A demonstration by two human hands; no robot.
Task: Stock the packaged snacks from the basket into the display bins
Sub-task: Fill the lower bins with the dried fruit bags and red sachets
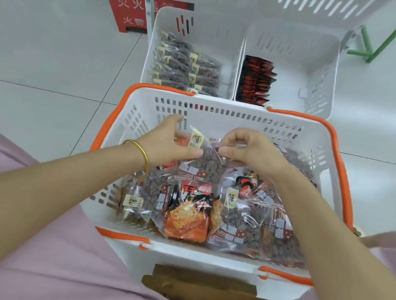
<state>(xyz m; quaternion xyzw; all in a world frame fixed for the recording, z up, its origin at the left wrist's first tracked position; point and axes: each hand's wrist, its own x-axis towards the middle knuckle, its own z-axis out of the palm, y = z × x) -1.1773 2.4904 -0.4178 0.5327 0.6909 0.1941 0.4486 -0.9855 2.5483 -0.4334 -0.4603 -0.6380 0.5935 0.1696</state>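
— How many hands do we have on the packet?

— Two. Our left hand [167, 143] and our right hand [249, 151] both pinch one clear packet [207, 158] of dark snacks near its top, thumbs on its front. The right fingers are curled over its edge. It sits just above the heap inside the basket [221, 117].

— What do we count in the basket?

— One orange packet [187, 216] lies plainly at the near side. Clear packets overlap all round it, so we cannot count them. We do see three yellow labels, one of them on the packet we hold.

— And the bins?

— Two stand side by side just beyond the basket. The left bin [207, 26] holds two rows of stocked clear packets [184, 68] on edge. The right bin [325, 78] holds one row of red-and-black packets [255, 82] against its left wall. We cannot number either lot exactly.

— Anything else?

— One gold bangle [141, 153] on our left wrist, and one red box [127, 9] on the floor past the left bin.
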